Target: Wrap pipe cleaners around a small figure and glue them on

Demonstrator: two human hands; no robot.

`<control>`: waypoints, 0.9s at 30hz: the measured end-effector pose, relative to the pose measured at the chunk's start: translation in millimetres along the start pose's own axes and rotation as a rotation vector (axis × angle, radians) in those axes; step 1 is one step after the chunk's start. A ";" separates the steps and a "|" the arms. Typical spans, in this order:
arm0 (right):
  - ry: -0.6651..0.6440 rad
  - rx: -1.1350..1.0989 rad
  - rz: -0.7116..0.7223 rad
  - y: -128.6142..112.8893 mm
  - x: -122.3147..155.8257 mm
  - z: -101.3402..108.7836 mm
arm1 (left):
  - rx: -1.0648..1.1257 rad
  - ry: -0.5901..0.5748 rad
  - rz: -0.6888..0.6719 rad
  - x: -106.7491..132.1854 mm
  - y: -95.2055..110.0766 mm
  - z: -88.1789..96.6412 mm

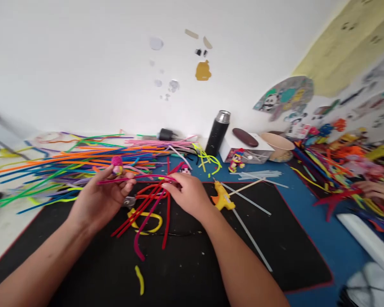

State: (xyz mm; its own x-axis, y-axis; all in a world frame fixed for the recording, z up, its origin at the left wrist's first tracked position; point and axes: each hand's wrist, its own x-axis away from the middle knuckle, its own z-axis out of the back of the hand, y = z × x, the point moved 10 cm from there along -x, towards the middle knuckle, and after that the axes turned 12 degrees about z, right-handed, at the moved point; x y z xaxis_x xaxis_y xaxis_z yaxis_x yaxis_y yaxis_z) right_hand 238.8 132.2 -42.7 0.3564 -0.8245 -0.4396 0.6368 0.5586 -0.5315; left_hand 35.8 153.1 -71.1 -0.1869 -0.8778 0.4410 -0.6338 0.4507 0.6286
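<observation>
Left hand (100, 198): pinches one end of the magenta pipe cleaner (141, 178) and a pink coil (117, 164).
Right hand (187, 194): fingertips pinch the other end.
Place: over red pipe cleaners (147, 204), near the far edge of the black mat (83, 256).
Care: probably better to hold it taut, both grips firm.

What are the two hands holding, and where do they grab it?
A long magenta fuzzy pipe cleaner: the left hand pinches its left part, along with a small pink-and-yellow wound piece; the right hand pinches its right end.
</observation>
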 end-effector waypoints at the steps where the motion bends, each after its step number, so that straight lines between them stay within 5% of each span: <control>1: 0.017 -0.004 -0.002 0.2 0.0 0.8 | -0.025 0.004 0.001 -0.9 -2.7 -0.3; 8: 0.033 0.004 0.033 -9.1 3.1 -2.8 | -0.146 0.056 0.063 -1.3 -25.7 -0.9; 19: -0.036 0.080 0.004 -6.5 2.2 0.3 | -0.067 0.053 0.033 6.2 -11.2 -5.1; 27: 0.031 0.036 0.031 -6.3 3.9 4.9 | 0.005 -0.020 -0.026 0.8 -5.7 -1.5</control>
State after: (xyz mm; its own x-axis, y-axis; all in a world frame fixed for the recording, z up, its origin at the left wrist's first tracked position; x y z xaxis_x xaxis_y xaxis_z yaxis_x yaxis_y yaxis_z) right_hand 239.5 125.0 -37.5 0.3558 -0.8032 -0.4778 0.6499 0.5800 -0.4911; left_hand 40.4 150.0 -73.4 -0.1852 -0.8921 0.4122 -0.6425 0.4273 0.6361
